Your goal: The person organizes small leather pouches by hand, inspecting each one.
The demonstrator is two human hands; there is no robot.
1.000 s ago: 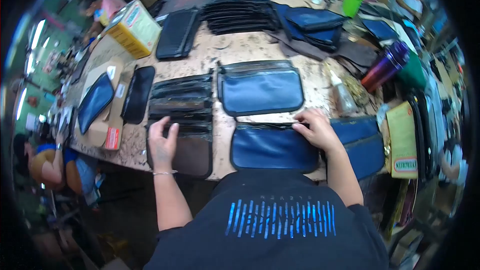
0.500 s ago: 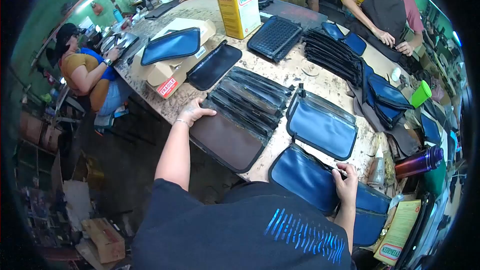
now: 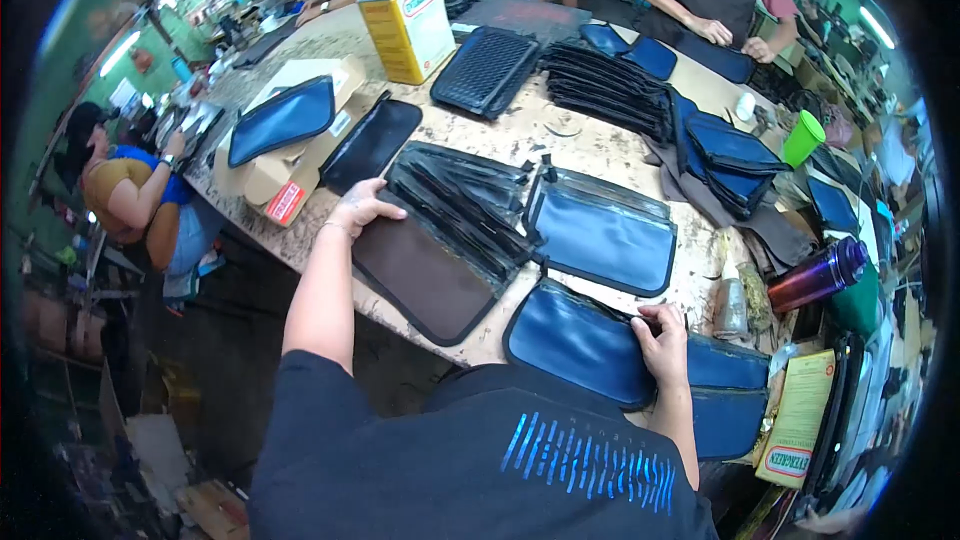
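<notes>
My left hand (image 3: 362,210) rests at the corner of a brown, black-edged flat pouch (image 3: 430,275), thumb stretched over it and index finger apart; the other fingers are partly hidden. Black-edged strips (image 3: 460,200) overlap along its far side. My right hand (image 3: 662,340) is closed, thumb and fingers pinching the top edge of a blue zip pouch (image 3: 575,340) near the table's front edge. Between them and farther back lies another blue pouch (image 3: 600,235) with a clear-looking upper band. More blue pouches (image 3: 728,405) lie under and beside my right forearm.
A yellow-and-white can (image 3: 405,25), cardboard box (image 3: 265,185), textured black piece (image 3: 485,70) and stack of black pieces (image 3: 610,90) stand behind. To the right are a purple bottle (image 3: 820,275) and green cup (image 3: 802,138). Co-workers sit or stand around the table.
The view has shifted, so most things appear farther left. The black strips beside the brown pouch now lie more fanned and slanted. Both hands keep nearly the same places on the pouches.
</notes>
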